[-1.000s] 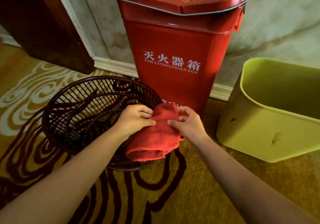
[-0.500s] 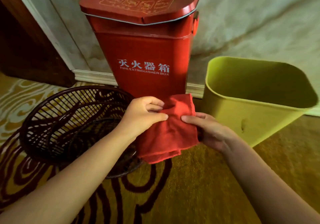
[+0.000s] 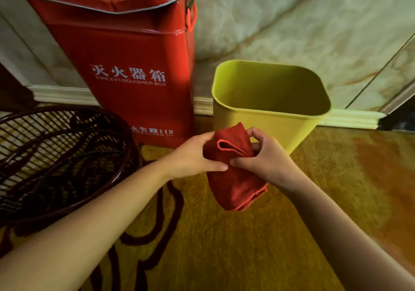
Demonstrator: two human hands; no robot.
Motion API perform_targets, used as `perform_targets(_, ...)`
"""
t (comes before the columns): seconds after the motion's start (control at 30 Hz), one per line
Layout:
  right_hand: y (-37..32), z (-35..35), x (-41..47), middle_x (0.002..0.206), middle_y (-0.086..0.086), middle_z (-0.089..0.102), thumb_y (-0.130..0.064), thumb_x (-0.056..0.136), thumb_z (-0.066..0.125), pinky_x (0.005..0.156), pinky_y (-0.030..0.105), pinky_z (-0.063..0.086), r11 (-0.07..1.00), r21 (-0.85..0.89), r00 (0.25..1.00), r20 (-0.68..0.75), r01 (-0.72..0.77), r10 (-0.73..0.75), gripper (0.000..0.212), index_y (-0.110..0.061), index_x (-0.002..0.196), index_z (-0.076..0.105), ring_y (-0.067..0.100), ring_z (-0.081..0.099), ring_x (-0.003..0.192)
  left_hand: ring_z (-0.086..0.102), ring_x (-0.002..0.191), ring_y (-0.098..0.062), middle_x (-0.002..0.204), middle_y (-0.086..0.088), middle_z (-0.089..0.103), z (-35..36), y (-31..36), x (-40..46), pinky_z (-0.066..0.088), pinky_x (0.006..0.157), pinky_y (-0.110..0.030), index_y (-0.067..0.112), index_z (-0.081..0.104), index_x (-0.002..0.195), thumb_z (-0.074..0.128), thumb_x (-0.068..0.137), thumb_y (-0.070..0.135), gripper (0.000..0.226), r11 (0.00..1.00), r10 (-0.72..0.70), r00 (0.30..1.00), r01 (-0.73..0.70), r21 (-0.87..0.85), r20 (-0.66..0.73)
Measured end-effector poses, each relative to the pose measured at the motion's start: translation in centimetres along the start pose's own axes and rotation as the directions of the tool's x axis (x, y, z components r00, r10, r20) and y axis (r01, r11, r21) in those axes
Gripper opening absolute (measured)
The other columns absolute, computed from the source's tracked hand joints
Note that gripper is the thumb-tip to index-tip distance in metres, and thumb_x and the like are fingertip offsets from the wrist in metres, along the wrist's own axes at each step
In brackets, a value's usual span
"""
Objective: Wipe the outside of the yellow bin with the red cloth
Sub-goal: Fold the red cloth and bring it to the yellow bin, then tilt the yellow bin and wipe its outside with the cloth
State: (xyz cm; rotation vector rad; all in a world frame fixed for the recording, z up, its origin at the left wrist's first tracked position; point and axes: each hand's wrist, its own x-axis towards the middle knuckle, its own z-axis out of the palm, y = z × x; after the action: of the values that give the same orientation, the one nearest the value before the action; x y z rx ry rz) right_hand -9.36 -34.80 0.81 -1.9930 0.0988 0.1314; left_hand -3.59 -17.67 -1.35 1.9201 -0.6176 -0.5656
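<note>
The yellow bin [image 3: 298, 123] stands upright and empty on the carpet against the wall, right of centre. A folded red cloth [image 3: 234, 185] hangs just in front of the bin's near wall, held by both hands. My left hand [image 3: 193, 157] pinches its left side with thumb and fingers. My right hand [image 3: 267, 158] grips its right side, fingers curled over the top fold. The cloth's upper edge overlaps the bin's front wall in view; whether it touches the bin I cannot tell.
A tall red fire extinguisher box [image 3: 134, 66] stands close to the left of the bin. A dark wicker basket [image 3: 56, 156] lies at the far left. Patterned yellow carpet [image 3: 224, 245] covers the floor, with a marble wall [image 3: 292, 21] and white skirting behind.
Both hands have carried the cloth to the right, from in front of the basket and red box to in front of the yellow bin. The view has swung right with them.
</note>
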Motion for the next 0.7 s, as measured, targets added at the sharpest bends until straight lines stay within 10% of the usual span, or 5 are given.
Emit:
perform_targets(0.17,1.2,0.3,-0.4,0.087,-0.014,0.068,-0.039,0.064,0.073,0.107,0.061,0.021,0.938,-0.346,0.977,-0.194,0.021,-0.093,0.050,-0.042,0.100,0.039,0.009,0.061,0.089,0.063,0.072,-0.004,0.079,0.002,0.070,1.9,-1.6,-0.1,0.051,0.070,-0.020,0.017,0.070,0.083,0.075,0.066,0.012,0.019,0.972,-0.146,0.984,0.123,-0.198,-0.103)
perform_targets(0.37,6.3,0.7,-2.4,0.145,0.001,0.039,-0.045,0.049,0.080,0.099,0.041,0.045,0.912,0.395,0.971,-0.152,-0.112,0.185,0.109,-0.042,0.140,0.021,0.018,0.046,0.127,0.067,0.086,-0.018,0.095,-0.008,0.072,3.4,-3.0,-0.9,0.054,0.077,-0.026,0.009,0.067,0.095,0.067,0.072,0.009,0.024,0.731,-0.397,0.909,0.230,-0.642,-0.127)
perform_targets(0.5,8.4,2.3,-2.3,0.118,0.010,0.066,-0.044,0.047,0.080,0.077,0.034,0.057,0.620,0.670,0.902,0.189,-0.407,0.389,0.101,-0.022,0.137,0.041,0.020,0.069,0.099,0.069,0.087,-0.016,0.087,-0.002,0.076,4.5,-3.5,-1.3,0.054,0.080,-0.034,0.018,0.072,0.085,0.070,0.063,0.016,0.022,0.590,-0.431,0.902,0.275,-0.759,-0.009)
perform_targets(0.7,9.9,1.5,-2.3,0.096,0.017,0.075,-0.023,0.050,0.081,0.066,0.034,0.059,0.500,0.708,0.847,0.274,-0.498,0.455,0.061,-0.003,0.105,0.065,0.029,0.072,0.085,0.064,0.100,-0.022,0.112,-0.010,0.068,5.5,-3.7,-1.2,0.053,0.084,-0.037,0.014,0.063,0.106,0.073,0.063,0.025,0.045,0.558,-0.561,0.820,0.477,-0.679,0.114)
